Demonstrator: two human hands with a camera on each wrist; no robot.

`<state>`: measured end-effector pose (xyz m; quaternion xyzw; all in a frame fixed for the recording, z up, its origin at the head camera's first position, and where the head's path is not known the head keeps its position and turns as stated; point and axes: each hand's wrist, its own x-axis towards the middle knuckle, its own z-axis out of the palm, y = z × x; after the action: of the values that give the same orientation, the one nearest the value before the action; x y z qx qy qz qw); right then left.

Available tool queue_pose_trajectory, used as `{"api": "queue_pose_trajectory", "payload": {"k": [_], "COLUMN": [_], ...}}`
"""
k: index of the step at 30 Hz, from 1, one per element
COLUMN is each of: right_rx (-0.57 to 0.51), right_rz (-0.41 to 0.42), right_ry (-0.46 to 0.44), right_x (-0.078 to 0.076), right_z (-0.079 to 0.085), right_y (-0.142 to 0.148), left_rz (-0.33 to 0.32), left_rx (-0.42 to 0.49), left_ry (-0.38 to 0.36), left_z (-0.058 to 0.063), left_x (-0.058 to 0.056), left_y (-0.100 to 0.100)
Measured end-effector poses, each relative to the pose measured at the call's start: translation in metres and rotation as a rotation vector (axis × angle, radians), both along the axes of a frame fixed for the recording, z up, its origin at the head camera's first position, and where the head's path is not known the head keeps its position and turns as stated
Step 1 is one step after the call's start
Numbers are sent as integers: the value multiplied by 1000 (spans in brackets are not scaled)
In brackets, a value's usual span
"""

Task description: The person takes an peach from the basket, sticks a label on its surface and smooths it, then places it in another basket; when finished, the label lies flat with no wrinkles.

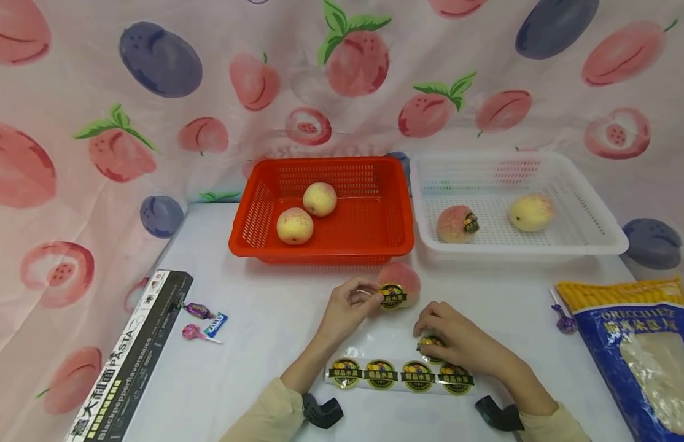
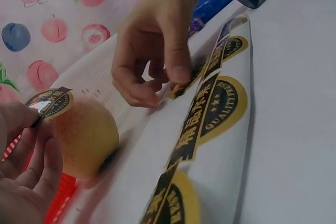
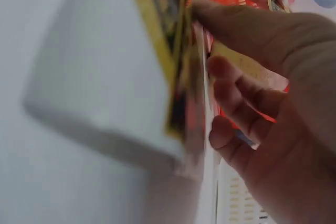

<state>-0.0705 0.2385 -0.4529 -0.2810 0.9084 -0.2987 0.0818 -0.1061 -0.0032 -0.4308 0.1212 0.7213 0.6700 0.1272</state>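
My left hand (image 1: 350,310) pinches a round black-and-gold sticker (image 1: 393,296) by its edge, between thumb and fingers. The sticker overlaps the front of a pink-yellow peach (image 1: 403,277) that rests on the table; the left wrist view shows this peach (image 2: 89,135) close behind it. To the right, my right hand (image 1: 458,341) has its fingers curled and its thumb laid along another such sticker (image 1: 430,348), just above a sticker strip (image 1: 380,374). Several stickers sit in a row on the strip. In the right wrist view the thumb tip meets a blurred sticker edge.
Behind the hands stand a red basket (image 1: 320,250) with two peaches and a white basket (image 1: 519,250) with two more, one bearing a sticker. Candies (image 1: 201,319) and a long black box (image 1: 134,356) lie left; a lollipop (image 1: 565,320) and a pasta bag (image 1: 640,356) lie right.
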Motion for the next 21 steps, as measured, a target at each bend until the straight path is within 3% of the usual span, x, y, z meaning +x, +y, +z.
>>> {"api": "queue_pose_trajectory", "payload": {"k": [3, 6, 10, 16, 21], "right_rx": [-94, -282, -443, -484, -445], "right_rz": [-125, -232, -255, -252, -300], "right_ry": [-63, -138, -189, -172, -142], "right_x": [-5, -14, -26, -34, -32], "right_z": [1, 4, 10, 21, 39], "right_y": [2, 1, -6, -18, -26], "left_rz": [-5, 1, 3, 29, 121], "left_rx": [6, 4, 4, -37, -173], "left_ry": [15, 21, 20, 71, 256], "left_z": [2, 5, 5, -9, -18], "left_x": [0, 0, -1, -7, -13], "left_y": [4, 7, 11, 17, 24]}}
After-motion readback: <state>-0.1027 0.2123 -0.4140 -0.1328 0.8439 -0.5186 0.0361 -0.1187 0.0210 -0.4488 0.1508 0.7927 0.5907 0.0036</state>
